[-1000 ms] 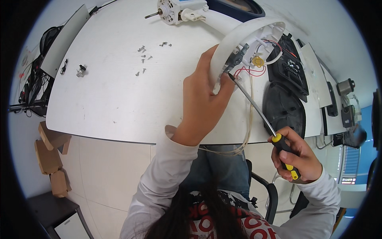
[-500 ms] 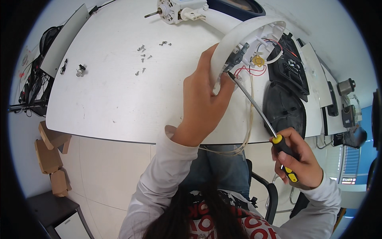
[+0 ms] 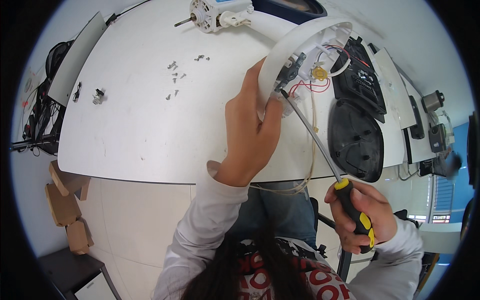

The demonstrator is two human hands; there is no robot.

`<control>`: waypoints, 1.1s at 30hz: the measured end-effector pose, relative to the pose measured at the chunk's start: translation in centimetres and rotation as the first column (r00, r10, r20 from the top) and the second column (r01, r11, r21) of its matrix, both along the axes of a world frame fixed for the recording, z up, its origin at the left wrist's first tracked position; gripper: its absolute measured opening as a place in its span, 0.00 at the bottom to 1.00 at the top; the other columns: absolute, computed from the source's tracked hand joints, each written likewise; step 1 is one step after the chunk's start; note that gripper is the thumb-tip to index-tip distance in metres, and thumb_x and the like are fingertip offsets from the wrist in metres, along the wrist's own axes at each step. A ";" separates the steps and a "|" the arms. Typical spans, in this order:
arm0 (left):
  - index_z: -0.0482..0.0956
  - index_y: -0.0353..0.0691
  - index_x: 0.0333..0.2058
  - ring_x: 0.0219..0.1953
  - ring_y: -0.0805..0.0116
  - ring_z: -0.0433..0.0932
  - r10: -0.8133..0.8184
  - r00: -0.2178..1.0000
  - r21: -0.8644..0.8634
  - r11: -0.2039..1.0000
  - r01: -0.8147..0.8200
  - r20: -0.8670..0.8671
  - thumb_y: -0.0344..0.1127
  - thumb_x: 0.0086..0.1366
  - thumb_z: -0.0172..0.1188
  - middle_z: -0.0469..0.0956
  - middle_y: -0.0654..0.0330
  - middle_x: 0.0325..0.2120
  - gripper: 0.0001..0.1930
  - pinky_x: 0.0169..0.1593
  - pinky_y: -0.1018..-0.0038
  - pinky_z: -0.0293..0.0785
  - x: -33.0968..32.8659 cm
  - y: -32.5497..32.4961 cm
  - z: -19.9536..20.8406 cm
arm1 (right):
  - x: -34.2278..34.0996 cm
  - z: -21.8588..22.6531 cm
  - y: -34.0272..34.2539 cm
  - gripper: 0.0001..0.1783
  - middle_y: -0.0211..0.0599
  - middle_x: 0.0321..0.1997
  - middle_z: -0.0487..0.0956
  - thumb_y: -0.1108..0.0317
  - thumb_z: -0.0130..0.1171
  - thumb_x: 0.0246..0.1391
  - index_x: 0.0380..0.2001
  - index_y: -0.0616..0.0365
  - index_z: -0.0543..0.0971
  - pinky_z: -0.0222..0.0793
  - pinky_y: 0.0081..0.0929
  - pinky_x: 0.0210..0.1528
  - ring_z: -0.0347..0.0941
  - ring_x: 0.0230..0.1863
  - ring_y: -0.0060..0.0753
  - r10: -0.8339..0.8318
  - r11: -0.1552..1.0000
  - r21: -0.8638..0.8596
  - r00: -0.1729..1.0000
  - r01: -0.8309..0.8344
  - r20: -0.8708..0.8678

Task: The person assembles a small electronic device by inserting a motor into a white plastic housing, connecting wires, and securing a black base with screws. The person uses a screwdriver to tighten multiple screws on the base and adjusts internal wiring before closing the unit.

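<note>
My left hand (image 3: pixel 250 127) is closed on the rim of a round white fan base (image 3: pixel 272 60), tilted so its hollow underside faces right. Inside sit a dark grey switch part (image 3: pixel 291 72), a yellow round component (image 3: pixel 319 73) and red wires (image 3: pixel 307 86). My right hand (image 3: pixel 367 212) grips the black-and-yellow handle of a screwdriver (image 3: pixel 322 145). Its tip is at the lower end of the grey part, close to my left thumb; whether it sits in a screw I cannot tell. A white motor (image 3: pixel 207 15) with a metal shaft lies at the far end of the white column.
Several loose screws (image 3: pixel 175 75) lie on the white table (image 3: pixel 135 130). A small metal part (image 3: pixel 98 96) is at the left. To the right are an open black tool case (image 3: pixel 360 82) and a dark oval cover (image 3: pixel 356 140). A pale cable (image 3: pixel 312 160) hangs over the front edge.
My right hand has moved lower and slightly left, its fingers now wrapped more fully around the screwdriver handle. The tip stays near the grey part. The whole view has shifted slightly.
</note>
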State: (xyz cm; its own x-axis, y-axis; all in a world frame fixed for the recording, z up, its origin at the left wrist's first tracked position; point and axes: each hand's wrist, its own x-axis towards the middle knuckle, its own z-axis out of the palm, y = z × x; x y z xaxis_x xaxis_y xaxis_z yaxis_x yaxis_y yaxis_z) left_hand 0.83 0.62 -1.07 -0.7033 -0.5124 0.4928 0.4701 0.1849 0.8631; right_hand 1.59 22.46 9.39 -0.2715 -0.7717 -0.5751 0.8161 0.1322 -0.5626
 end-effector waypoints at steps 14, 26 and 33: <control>0.65 0.32 0.51 0.26 0.75 0.71 0.046 0.999 -0.033 0.998 -0.046 -0.010 0.22 0.55 0.45 0.77 0.54 0.32 0.22 0.31 0.79 0.67 -0.1 0.1 0.3 | 5.0 -8.9 -3.5 0.25 0.32 0.30 0.65 0.51 0.39 0.63 0.54 0.58 0.59 0.67 0.30 0.37 0.63 0.27 0.22 0.030 0.809 -0.509 0.846 0.292 0.533; 0.67 0.31 0.48 0.34 0.74 0.67 0.056 0.998 0.089 0.994 -0.055 -0.004 0.23 0.53 0.43 0.72 0.58 0.33 0.20 0.40 0.80 0.65 -0.2 0.6 0.2 | 4.3 -5.5 -2.0 0.25 0.26 0.23 0.61 0.50 0.27 0.65 0.47 0.62 0.61 0.56 0.11 0.14 0.55 0.14 0.11 0.178 0.661 -0.483 0.506 0.574 0.844; 0.68 0.31 0.46 0.36 0.73 0.66 0.095 0.995 -0.002 0.995 -0.095 0.030 0.23 0.52 0.43 0.72 0.58 0.35 0.20 0.42 0.80 0.63 -0.7 0.5 0.7 | 4.3 -7.6 -2.5 0.24 0.28 0.31 0.62 0.49 0.28 0.65 0.45 0.61 0.60 0.59 0.12 0.13 0.56 0.14 0.15 0.221 0.625 -0.510 0.493 0.591 0.842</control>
State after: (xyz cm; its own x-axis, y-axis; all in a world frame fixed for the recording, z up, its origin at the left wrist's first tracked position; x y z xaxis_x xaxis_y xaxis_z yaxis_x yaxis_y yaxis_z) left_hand 0.15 1.10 -0.37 -0.6659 -0.5775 0.4723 0.4237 0.2284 0.8765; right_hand 5.85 19.97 1.78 -0.2224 -0.9729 0.0633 0.8396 -0.1581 0.5196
